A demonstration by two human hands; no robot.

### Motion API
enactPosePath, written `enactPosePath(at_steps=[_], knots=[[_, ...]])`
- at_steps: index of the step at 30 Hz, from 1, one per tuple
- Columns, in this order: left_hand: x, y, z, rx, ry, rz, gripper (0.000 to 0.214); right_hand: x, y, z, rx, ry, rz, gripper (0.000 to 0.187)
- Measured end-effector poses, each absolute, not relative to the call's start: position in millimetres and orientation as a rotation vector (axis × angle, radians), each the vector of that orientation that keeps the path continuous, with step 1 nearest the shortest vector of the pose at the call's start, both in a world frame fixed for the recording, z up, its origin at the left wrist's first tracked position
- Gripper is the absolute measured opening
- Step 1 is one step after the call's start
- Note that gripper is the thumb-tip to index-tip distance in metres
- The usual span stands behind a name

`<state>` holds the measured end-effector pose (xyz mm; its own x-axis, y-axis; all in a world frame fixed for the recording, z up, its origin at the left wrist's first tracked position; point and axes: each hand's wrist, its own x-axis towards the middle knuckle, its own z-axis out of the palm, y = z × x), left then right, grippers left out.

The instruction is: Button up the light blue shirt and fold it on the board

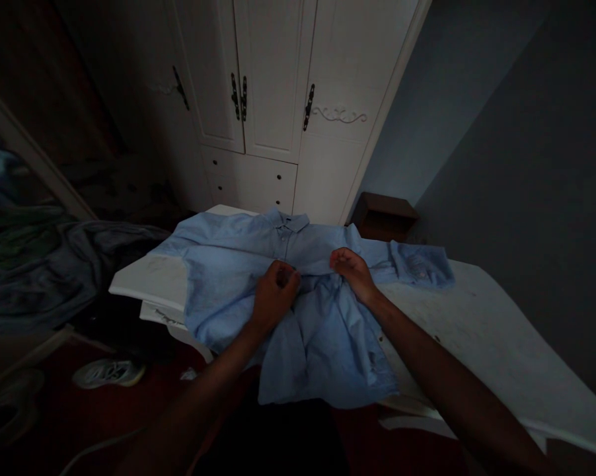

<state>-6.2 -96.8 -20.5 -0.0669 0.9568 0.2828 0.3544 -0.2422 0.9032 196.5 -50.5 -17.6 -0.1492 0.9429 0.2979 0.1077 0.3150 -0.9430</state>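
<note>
A light blue button-up shirt (219, 277) lies spread across a white table, its collar at the far side and its lower part hanging over the near edge. One sleeve stretches out to the right with a crumpled cuff. My left hand (277, 291) is closed, thumb and fingertips pinching the shirt's front near the middle. Off to its right, my right hand (352, 270) pinches the shirt's front with curled fingers. Between the two hands the fabric is lifted and bunched into folds.
The white table (476, 317) extends to the right. Behind it stands a white wardrobe (273, 79) with dark handles. A brown box-like cabinet (384, 210) is by the wall. Dark cloths (80, 258) are heaped on the left, above a shoe (108, 373) on the red floor.
</note>
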Motion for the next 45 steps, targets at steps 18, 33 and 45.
enactPosePath(at_steps=[18,33,45], knots=[[-3,-100,-20,2.112,1.796,1.024,0.021,200,-63,4,-1.116,-2.277,0.074,0.027],[-7,-96,-27,2.243,1.59,1.089,0.024,171,-62,0,-1.102,-2.292,0.493,0.021],[-6,-96,-29,2.311,1.492,1.27,0.033,178,-56,-2,-1.069,-1.97,1.09,0.027]])
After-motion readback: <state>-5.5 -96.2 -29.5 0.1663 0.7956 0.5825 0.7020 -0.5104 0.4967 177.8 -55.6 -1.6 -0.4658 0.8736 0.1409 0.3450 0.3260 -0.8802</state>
